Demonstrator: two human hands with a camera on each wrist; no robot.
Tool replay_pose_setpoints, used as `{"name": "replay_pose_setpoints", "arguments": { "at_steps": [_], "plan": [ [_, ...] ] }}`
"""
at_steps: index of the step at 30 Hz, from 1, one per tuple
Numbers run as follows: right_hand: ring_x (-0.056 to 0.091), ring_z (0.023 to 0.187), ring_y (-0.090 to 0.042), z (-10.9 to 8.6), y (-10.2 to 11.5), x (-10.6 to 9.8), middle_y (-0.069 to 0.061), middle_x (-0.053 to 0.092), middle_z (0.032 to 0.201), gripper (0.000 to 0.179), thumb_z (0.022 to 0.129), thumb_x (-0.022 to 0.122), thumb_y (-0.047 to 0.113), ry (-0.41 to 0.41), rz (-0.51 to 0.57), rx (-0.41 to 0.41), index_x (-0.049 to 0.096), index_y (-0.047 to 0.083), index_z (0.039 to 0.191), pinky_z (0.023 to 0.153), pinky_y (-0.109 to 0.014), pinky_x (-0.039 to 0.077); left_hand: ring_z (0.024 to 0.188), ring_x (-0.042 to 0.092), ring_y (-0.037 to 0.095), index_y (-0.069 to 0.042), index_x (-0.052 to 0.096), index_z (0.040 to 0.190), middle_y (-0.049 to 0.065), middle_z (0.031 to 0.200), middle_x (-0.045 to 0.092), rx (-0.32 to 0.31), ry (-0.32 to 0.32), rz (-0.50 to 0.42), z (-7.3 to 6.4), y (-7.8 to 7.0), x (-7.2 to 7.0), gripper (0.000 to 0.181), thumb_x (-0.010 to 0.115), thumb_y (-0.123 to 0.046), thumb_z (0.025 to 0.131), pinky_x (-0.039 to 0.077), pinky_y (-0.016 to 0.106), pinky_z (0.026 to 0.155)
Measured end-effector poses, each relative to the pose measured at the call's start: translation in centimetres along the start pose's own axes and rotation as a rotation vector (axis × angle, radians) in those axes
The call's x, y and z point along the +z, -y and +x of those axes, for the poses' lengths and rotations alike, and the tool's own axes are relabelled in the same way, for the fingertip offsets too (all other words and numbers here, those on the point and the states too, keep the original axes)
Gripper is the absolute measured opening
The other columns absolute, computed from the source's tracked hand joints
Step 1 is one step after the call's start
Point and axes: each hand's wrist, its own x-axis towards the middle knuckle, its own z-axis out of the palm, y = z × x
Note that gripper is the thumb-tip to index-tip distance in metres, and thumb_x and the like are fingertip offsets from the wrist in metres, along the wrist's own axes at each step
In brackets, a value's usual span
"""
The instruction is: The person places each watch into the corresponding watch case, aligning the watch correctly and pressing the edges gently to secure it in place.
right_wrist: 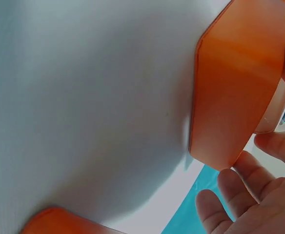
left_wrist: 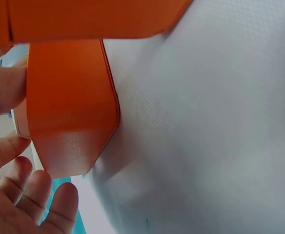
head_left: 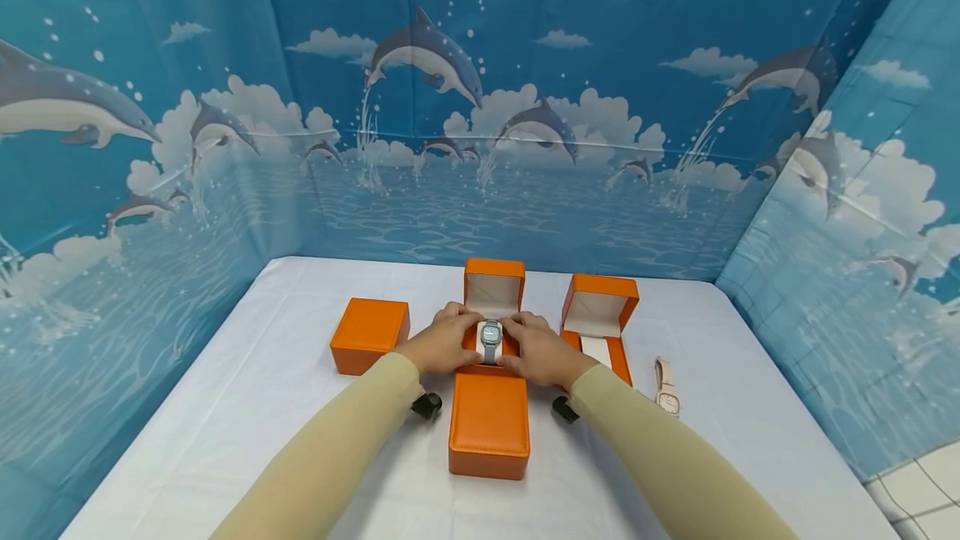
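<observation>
A grey-blue watch lies face up on a white cushion in the open orange watch box at the table's middle. My left hand is at the cushion's left side and my right hand at its right. Thumb and index finger of each hand hold the cushion's near and far ends. The left wrist view shows the outer fingers loosely bent beside the box wall. Likewise, the right hand's outer fingers are bent outside the box wall. The fingertip contacts are partly hidden.
A closed orange box stands right in front of the open one, and another closed box is at the left. To the right, a second open box holds a white cushion. Beside it lies a pale pink watch.
</observation>
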Motion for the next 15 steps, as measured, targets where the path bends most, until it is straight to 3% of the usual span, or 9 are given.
{"name": "replay_pose_setpoints", "arguments": {
  "at_steps": [5, 15],
  "plan": [
    [0.044, 0.129, -0.034, 0.21, 0.12, -0.12, -0.016, 0.045, 0.148, 0.074, 0.102, 0.069, 0.042, 0.008, -0.02, 0.004, 0.041, 0.009, 0.162, 0.112, -0.049, 0.045, 0.133, 0.04, 0.029, -0.021, 0.052, 0.154, 0.011, 0.149, 0.039, -0.034, 0.012, -0.043, 0.17, 0.09, 0.07, 0.063, 0.077, -0.035, 0.098, 0.045, 0.048, 0.113],
    [0.042, 0.131, -0.034, 0.22, -0.04, -0.17, -0.015, 0.044, 0.15, 0.072, 0.105, 0.063, 0.047, 0.034, -0.051, -0.003, 0.041, 0.01, 0.162, 0.113, -0.05, 0.042, 0.128, 0.043, 0.029, -0.022, 0.052, 0.155, 0.013, 0.148, 0.037, -0.097, 0.016, -0.14, 0.07, -0.19, 0.3, 0.064, 0.078, -0.032, 0.097, 0.046, 0.049, 0.111]
  ]
}}
